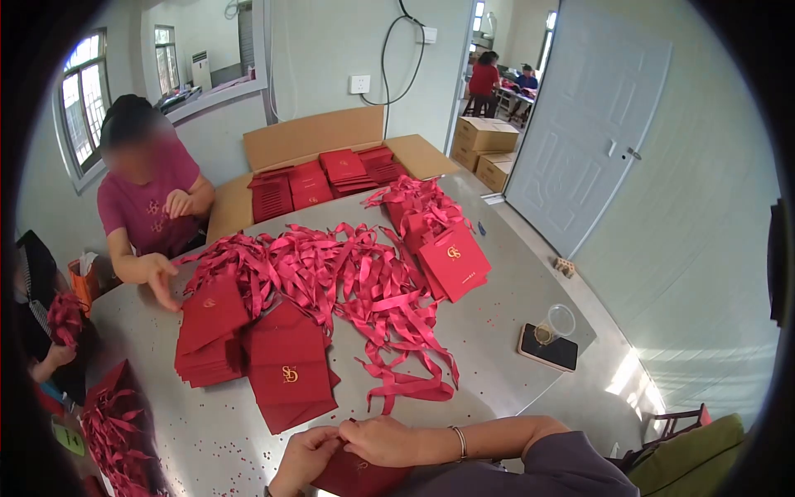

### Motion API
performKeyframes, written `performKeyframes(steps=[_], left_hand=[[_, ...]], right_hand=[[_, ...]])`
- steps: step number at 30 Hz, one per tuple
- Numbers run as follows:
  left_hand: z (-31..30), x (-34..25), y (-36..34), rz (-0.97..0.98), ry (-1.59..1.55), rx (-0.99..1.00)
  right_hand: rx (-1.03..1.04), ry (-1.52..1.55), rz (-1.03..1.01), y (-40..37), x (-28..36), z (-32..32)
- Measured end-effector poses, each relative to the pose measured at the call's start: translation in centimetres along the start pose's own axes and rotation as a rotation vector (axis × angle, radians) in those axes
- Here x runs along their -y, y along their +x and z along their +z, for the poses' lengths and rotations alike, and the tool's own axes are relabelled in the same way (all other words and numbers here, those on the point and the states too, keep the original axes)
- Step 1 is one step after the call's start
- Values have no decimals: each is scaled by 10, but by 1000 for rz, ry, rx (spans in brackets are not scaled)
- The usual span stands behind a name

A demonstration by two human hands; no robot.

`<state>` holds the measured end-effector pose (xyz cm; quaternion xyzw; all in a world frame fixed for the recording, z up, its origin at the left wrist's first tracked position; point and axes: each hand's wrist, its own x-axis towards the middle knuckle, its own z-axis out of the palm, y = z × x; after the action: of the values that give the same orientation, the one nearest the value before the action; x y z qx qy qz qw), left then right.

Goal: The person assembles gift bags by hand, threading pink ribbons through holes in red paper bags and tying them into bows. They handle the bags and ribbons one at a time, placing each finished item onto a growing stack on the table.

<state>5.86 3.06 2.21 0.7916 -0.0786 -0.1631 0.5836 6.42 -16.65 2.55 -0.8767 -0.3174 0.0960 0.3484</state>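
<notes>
At the table's near edge, a red paper bag (364, 476) with a small emblem lies under my hands. My left hand (306, 455) pinches its top edge with closed fingers. Beside it, my right hand (383, 441) is closed at the same edge, its fingertips almost touching the left ones. Whatever small piece sits between the fingertips is hidden. Just beyond my hands is a stack of red bags (286, 364) with a gold logo. Another bag stack (211, 319) stands to its left. A tangled heap of pink-red ribbons (331, 265) spreads over the middle.
More bags with ribbons (451, 257) lie at the far right. Behind the table, an open carton (315, 132) holds red bags. A phone (546, 348) and a clear cup (560, 320) sit at right. A co-worker (153, 190) reaches in from the left; another person's hand (56, 360) holds ribbons.
</notes>
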Motion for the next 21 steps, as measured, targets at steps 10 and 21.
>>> performKeyframes(steps=[10, 21], left_hand=[[-3, -25, 1, -36, 159, 163], [-3, 18, -1, 31, 263, -642]], right_hand=[[-60, 152, -69, -7, -7, 3], [97, -27, 79, -1, -15, -16]])
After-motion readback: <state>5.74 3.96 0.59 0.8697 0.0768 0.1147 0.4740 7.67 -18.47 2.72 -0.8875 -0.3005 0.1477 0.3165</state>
